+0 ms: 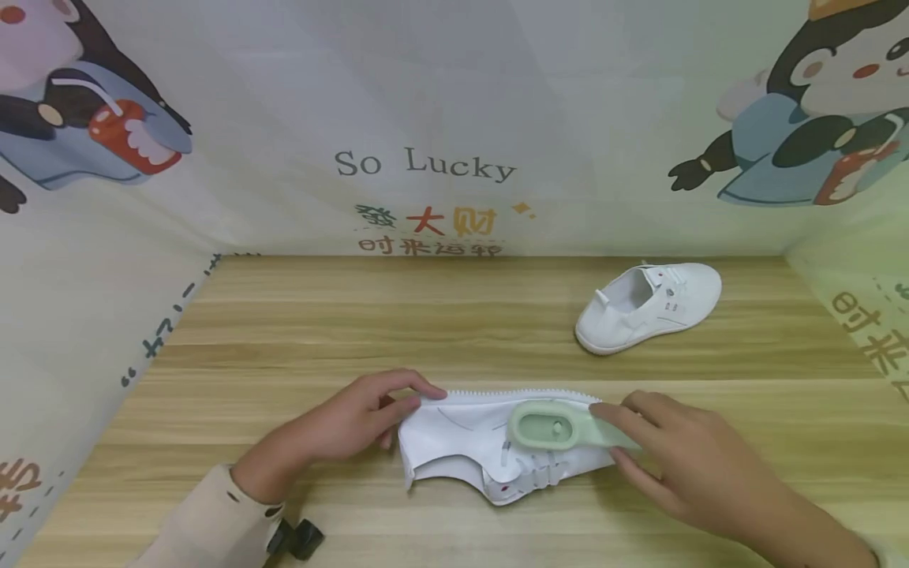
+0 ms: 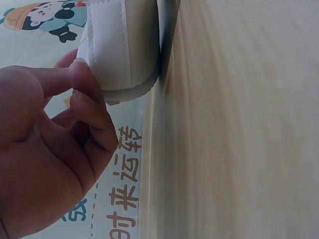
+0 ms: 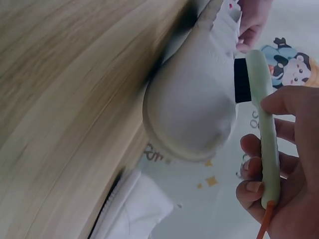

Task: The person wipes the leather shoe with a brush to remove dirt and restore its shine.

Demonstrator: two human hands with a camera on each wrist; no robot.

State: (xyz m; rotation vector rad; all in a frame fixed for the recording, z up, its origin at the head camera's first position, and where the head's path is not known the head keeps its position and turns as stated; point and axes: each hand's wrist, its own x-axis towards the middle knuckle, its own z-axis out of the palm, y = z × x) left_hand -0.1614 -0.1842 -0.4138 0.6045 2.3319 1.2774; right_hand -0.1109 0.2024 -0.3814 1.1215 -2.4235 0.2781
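Observation:
A white shoe (image 1: 454, 430) lies on its side, its sole edge away from me and its opening towards me. My left hand (image 1: 362, 418) pinches its heel end with thumb and index finger, as the heel (image 2: 122, 45) in the left wrist view also shows. In my right hand (image 1: 689, 450) is a pale green brush (image 1: 585, 426), held by its handle over the toe half of the shoe. From the right wrist view, dark bristles (image 3: 242, 79) face the shoe's upper (image 3: 194, 99), and an orange cord (image 3: 265, 221) hangs from the handle.
Another white shoe (image 1: 656, 308) stands upright on the wooden tabletop (image 1: 398, 323) at the back right. Printed cloth walls (image 1: 284, 95) rise behind and at both sides. Beside my left sleeve sits a small black object (image 1: 297, 539).

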